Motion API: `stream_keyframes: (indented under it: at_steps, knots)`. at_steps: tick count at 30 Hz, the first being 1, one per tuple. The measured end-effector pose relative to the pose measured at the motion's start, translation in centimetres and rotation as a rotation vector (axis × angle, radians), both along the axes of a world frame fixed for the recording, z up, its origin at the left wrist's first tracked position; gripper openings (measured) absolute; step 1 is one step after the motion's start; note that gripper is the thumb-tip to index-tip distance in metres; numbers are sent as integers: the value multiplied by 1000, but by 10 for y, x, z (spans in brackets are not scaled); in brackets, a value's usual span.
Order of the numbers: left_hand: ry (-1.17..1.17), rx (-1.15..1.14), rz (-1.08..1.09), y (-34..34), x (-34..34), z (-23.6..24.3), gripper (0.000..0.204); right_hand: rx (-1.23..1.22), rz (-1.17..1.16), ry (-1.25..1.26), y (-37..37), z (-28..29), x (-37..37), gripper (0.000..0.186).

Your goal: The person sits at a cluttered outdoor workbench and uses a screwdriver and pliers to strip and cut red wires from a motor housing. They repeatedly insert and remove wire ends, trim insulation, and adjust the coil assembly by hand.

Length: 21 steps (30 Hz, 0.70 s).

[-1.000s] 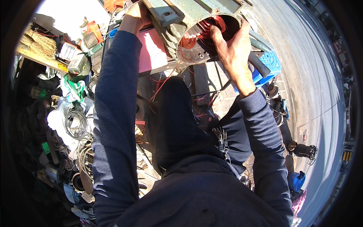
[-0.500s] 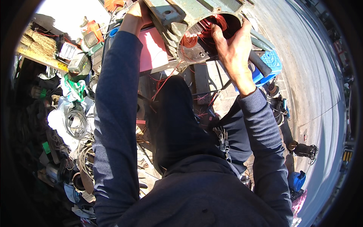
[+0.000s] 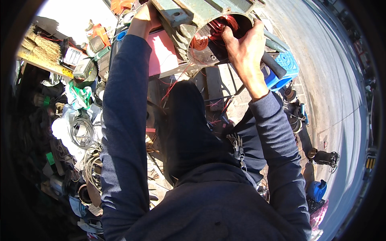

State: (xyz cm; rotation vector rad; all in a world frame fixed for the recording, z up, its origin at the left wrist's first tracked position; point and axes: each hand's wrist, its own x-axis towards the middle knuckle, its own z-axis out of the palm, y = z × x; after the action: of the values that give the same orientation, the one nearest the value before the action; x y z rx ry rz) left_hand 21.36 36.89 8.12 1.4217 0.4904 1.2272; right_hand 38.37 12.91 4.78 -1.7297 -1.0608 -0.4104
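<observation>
A grey-green finned motor housing [image 3: 203,16] lies on its side at the top of the view, its round open end toward me. Inside the bore sit red-brown copper wire windings [image 3: 200,43], with thin red wires hanging below. My right hand [image 3: 246,49] grips the right rim of that opening, thumb inside and fingers around the outer wall. At the housing's left side is my left hand [image 3: 149,17]; its fingers are mostly hidden behind the metal. Beneath, a pink sheet [image 3: 161,54] lies beside the housing on the work surface.
A blue plastic stool [image 3: 284,66] stands at the right, near a dark hammer-like handle [image 3: 274,66]. Cluttered tools, a straw brush [image 3: 42,46] and coiled wire [image 3: 81,132] fill the left. Motor parts [image 3: 323,157] lie on the ground near the road.
The housing has shifted slightly to the left, and my right hand has moved with it, still on the rim. My left hand stays about where it was.
</observation>
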Motion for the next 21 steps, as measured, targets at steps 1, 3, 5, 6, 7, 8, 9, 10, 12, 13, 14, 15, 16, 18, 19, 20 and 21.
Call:
stream_keyframes:
  at_steps: [1, 3, 5, 6, 7, 8, 9, 10, 12, 13, 14, 15, 16, 18, 19, 20, 21]
  knots:
    - [2, -1, 1, 1, 1, 0, 31, -6, -2, -9, -1, 0, 0, 65]
    - [9, -3, 6, 2, 2, 1, 30, -8, -5, -27, -1, 0, -1, 65]
    - [15, -6, 9, 3, 3, 1, 30, -15, -11, -86, -4, 2, -1, 65]
    - [18, -9, 9, 4, 3, 1, 30, -19, -22, -106, -7, 5, -2, 65]
    - [24, -11, 13, 5, 3, 2, 30, -87, -1, -133, -16, 10, -2, 67]
    - [27, -12, 14, 6, 4, 1, 30, -48, -22, -175, -23, 17, -4, 67]
    - [30, -14, 16, 8, 5, 2, 30, 55, -10, -295, -34, 26, -9, 64]
    - [37, -16, 18, 9, 7, 1, 30, 83, -42, -297, -49, 38, -14, 61]
    - [49, -18, 22, 13, 12, 1, 29, 167, 83, -291, -86, 67, -32, 52]
    - [56, -21, 25, 15, 13, 0, 29, 44, 342, -84, -111, 84, -43, 51]
    - [61, -23, 29, 16, 12, -1, 29, -5, 569, 28, -129, 100, -55, 44]
    - [71, -27, 30, 17, 14, -2, 29, -11, 849, 75, -145, 114, -70, 38]
    - [84, -26, 34, 16, 13, -4, 29, -45, 1028, 76, -156, 126, -88, 33]
    - [101, -33, 43, 16, 13, -7, 29, 17, 1217, -23, -167, 148, -120, 23]
    - [107, -36, 53, 15, 11, -8, 29, 89, 1219, -92, -169, 155, -128, 20]
    - [114, -44, 60, 15, 9, -9, 28, 119, 1209, -119, -170, 162, -131, 19]
    - [118, -47, 70, 15, 7, -10, 28, 133, 1193, -131, -174, 168, -131, 20]
